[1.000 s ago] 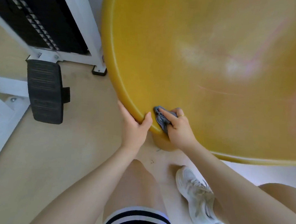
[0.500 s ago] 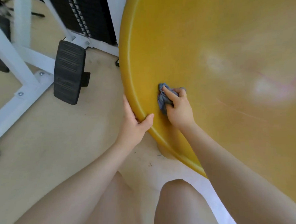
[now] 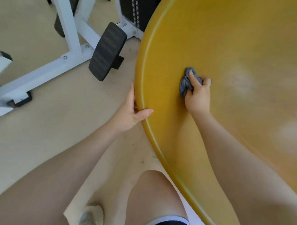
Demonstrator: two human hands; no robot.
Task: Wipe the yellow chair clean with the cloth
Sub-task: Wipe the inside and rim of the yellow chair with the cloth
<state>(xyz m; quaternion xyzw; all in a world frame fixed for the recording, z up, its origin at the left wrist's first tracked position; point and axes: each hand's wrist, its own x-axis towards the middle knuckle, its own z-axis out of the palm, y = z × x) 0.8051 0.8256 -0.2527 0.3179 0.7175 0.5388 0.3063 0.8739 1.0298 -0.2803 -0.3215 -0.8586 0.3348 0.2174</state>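
The yellow chair (image 3: 239, 39) fills the right half of the view, its broad smooth shell curving from twelve o'clock down to five o'clock, with a raised rim along its left edge. Pale, blurred patches show on the shell out toward three o'clock.

On that shell, a little in from the rim, lies the cloth (image 3: 185, 83) — a small, crumpled grey-blue wad. The right hand (image 3: 198, 95) grips it, fingers curled round the bunched fabric and the forefinger laid straight over the top, pressing it against the yellow shell. A thin ring sits on one finger. The right forearm runs from the hand down toward five o'clock, lying across the shell.

At about nine o'clock from the cloth, the left hand (image 3: 130, 111) holds the chair's rim: the thumb rests on top of the edge, and the fingers go round behind it, mostly hidden, so the hand is closed on the rim. Its forearm stretches down toward seven o'clock.

Beneath, toward six o'clock, are the person's bare legs, a striped hem (image 3: 165, 224) in black and white, and a pale shoe (image 3: 90, 216) on the light wooden floor (image 3: 43, 125).

Further out, at ten to eleven o'clock, stands a white metal frame (image 3: 66, 25) of gym equipment with a black ribbed footplate (image 3: 107, 51) — tilted, just beside the chair's rim but apart from it. A dark weight stack (image 3: 136, 9) stands at twelve o'clock.
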